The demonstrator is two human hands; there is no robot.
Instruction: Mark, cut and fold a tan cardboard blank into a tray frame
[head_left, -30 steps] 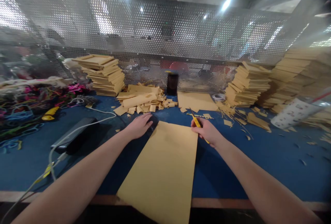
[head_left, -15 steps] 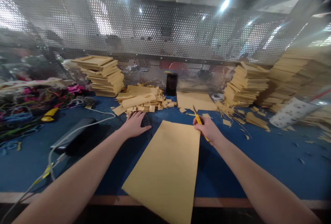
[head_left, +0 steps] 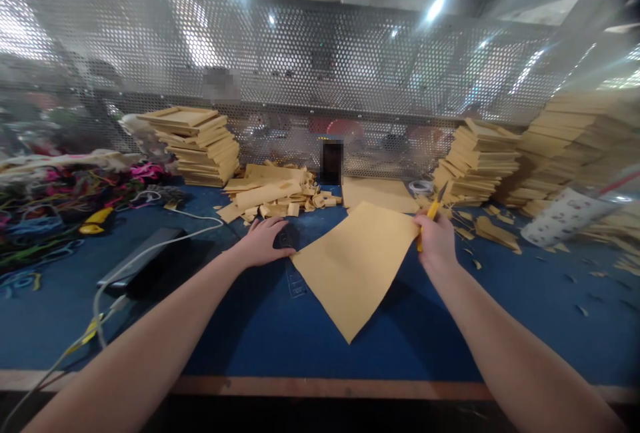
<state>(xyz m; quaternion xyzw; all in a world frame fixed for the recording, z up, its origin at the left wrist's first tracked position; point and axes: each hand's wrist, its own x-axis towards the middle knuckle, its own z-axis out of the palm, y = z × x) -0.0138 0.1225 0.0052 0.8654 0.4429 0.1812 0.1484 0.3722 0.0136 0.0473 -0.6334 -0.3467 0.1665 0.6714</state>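
Observation:
My right hand is closed round a yellow craft knife, blade pointing up, and also pinches the right corner of a tan cardboard sheet. That sheet is turned at an angle over the blue mat, its near corner pointing towards me. My left hand lies on the mat with its fingers stretched forward and the thumb apart. Its thumb tip meets the sheet's left corner. Between thumb and forefinger shows a dark object, too blurred to name.
Cardboard offcuts lie heaped ahead. Stacked cardboard pieces stand at left and right. A black box with a white cable, tangled yarn and a patterned cup are at the sides. A perforated metal screen closes the back.
My right hand has moved right and slightly forward, swinging the cardboard sheet round and away from the table's front edge. Its left corner now reaches my left thumb.

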